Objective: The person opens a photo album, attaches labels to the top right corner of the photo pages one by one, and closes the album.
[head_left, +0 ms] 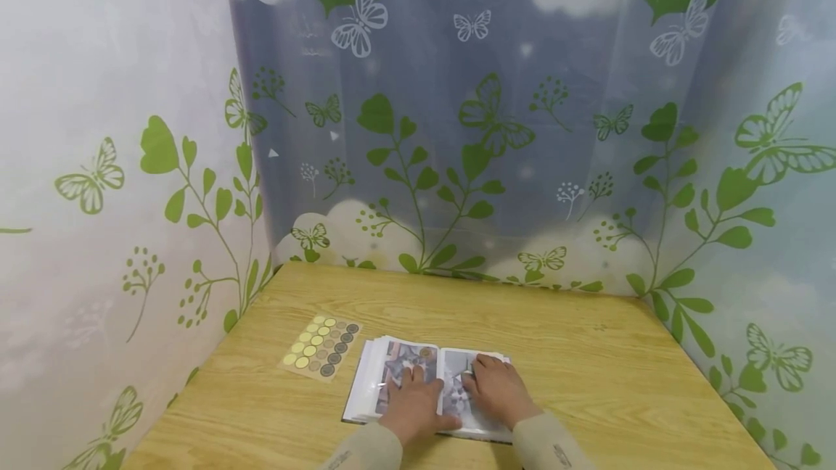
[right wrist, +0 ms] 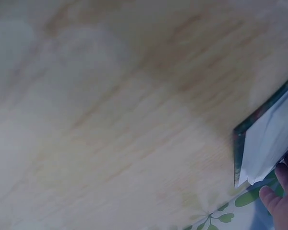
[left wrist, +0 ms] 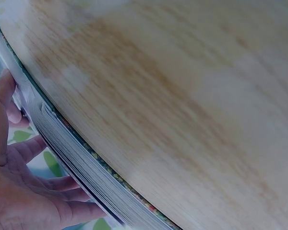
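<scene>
A photo album [head_left: 366, 383] lies spread on the table, with a picture in a glossy sleeve on each of its two facing pages. My left hand [head_left: 414, 406] rests on the left page, fingers spread and thumb pointing across the fold. On the right page lies my right hand [head_left: 501, 390], its fingers slightly bent and touching the sleeve. A small round gold sticker [head_left: 427, 352] shows near the top of the left picture. From the left wrist, the fingers of the left hand [left wrist: 33, 191] reach over the thick stack of pages [left wrist: 101, 172]. The right hand [right wrist: 284, 191] is partly cut off in the right wrist view.
Left of the album lies a sheet of round stickers [head_left: 320, 345] in yellow, tan and dark grey rows. The wooden table [head_left: 607, 383] meets printed curtains [head_left: 418, 165] with leaves and butterflies at the back and both sides.
</scene>
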